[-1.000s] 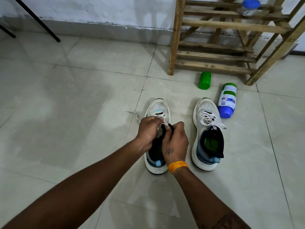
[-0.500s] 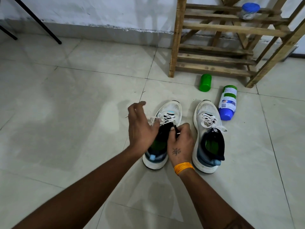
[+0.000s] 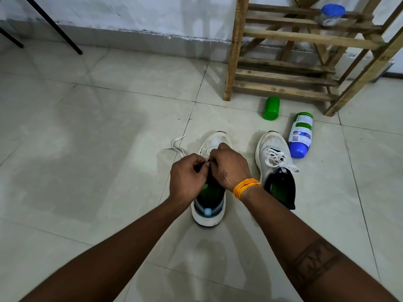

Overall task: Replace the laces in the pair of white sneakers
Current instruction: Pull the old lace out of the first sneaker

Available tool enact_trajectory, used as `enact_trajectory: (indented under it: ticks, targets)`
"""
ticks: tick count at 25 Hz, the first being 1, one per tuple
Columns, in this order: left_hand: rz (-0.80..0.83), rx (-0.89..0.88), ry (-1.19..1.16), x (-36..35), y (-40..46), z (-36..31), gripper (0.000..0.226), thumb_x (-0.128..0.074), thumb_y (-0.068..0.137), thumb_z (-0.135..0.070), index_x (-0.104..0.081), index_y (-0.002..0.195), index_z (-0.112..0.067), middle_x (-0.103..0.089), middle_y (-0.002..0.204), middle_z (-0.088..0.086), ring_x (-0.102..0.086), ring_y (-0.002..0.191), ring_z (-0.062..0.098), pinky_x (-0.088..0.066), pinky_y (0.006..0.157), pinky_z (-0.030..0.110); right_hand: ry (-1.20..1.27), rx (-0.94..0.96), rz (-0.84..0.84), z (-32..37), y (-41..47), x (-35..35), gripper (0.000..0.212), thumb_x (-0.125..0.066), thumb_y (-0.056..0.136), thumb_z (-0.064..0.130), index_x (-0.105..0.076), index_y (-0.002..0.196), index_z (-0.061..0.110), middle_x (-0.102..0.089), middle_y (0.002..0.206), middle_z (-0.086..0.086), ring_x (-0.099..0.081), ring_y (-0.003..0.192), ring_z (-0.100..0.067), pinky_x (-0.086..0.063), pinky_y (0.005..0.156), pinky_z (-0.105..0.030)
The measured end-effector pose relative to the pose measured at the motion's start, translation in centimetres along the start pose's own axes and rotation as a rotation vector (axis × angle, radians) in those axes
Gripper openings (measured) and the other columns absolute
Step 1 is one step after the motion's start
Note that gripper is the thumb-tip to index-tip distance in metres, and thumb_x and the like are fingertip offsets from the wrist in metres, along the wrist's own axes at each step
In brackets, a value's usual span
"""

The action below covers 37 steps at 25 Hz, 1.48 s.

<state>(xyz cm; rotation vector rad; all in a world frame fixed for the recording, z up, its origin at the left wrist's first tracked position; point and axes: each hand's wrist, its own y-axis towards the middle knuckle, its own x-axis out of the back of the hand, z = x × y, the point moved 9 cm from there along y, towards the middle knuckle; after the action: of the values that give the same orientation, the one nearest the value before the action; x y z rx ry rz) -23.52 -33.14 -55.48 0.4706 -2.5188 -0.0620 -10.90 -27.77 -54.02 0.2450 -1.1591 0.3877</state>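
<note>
1. Both hands are held together over the lacing of the left sneaker (image 3: 209,192); the left hand (image 3: 187,177) is curled with thumb and forefinger pinched on a strand of white lace (image 3: 177,147), while the right hand (image 3: 229,168), marked by an orange wristband (image 3: 245,187), is curled over the tongue area, its fingertips hidden, though it appears to grip the same lace.

2. The left sneaker is set upright on the tiled floor (image 3: 98,149), toe pointing away, with loose lace ends trailed onto the tile just to its left.

3. The right sneaker (image 3: 275,168) is stood just beside it, apart from the hands, with its lace seen knotted in a bow.

4. The lace is judged soft, light and limp; it is best taken near the stiff tip, or close to the eyelet, where a pull is carried straight through.

5. The shoe is judged light enough to slide under a tug, so it is best steadied at the collar or tongue.

6. A green bottle (image 3: 271,107) and a blue-capped bottle (image 3: 299,134) are seen lying near a wooden rack (image 3: 236,51).
</note>
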Motion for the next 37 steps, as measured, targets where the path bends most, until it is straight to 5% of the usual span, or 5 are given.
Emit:
enact_trajectory:
  ticks: [6,13,22,31,37]
  targets:
    - [-0.080,-0.021,0.011,0.8,-1.3,0.2,0.016,-0.069,0.088,-0.014,-0.061,0.077,-0.021,-0.062,0.072,-0.010,-0.061,0.070,0.010,-0.050,0.066,0.033,0.666,-0.685,-0.322,-8.9,-1.7,-0.2,0.019,-0.058,0.076,0.034,-0.068,0.071,0.019,-0.069,0.079,-0.012,-0.067,0.083,-0.040,-0.059,0.079,-0.053]
    - [-0.073,-0.114,0.006,0.5,-2.6,0.3,0.012,-0.069,0.096,-0.023,-0.061,0.088,-0.017,-0.061,0.078,-0.011,-0.061,0.075,0.008,-0.053,0.064,0.039,0.000,0.157,0.072,0.4,-0.7,0.6,0.029,-0.060,0.092,0.037,-0.064,0.118,0.024,-0.064,0.114,-0.002,-0.064,0.103,-0.031,-0.053,0.081,-0.043]
    - [-0.080,-0.157,0.031,0.6,-2.6,-0.2,0.021,-0.067,0.098,-0.021,-0.052,0.084,-0.021,-0.056,0.075,-0.010,-0.057,0.072,0.015,-0.050,0.060,0.040,0.201,-0.422,-0.271,-9.1,0.3,4.1,0.017,-0.062,0.093,0.021,-0.073,0.092,0.008,-0.071,0.097,-0.015,-0.066,0.096,-0.040,-0.052,0.077,-0.040]
    - [-0.077,-0.152,0.012,0.2,-2.6,0.0,0.013,-0.065,0.099,-0.020,-0.056,0.090,-0.020,-0.057,0.078,-0.011,-0.057,0.074,0.013,-0.049,0.062,0.037,-0.063,0.113,0.098,-0.4,0.7,0.6,0.017,-0.061,0.090,0.031,-0.072,0.100,0.023,-0.068,0.104,-0.005,-0.065,0.100,-0.033,-0.049,0.076,-0.037]
    - [-0.057,-0.161,0.070,0.0,-2.5,-0.4,0.021,-0.062,0.100,-0.019,-0.050,0.083,-0.015,-0.049,0.073,-0.008,-0.049,0.069,0.016,-0.044,0.060,0.038,0.109,-0.433,-0.273,-10.0,-0.6,3.8,0.017,-0.061,0.092,0.020,-0.071,0.099,0.008,-0.068,0.103,-0.016,-0.064,0.098,-0.042,-0.050,0.077,-0.041]
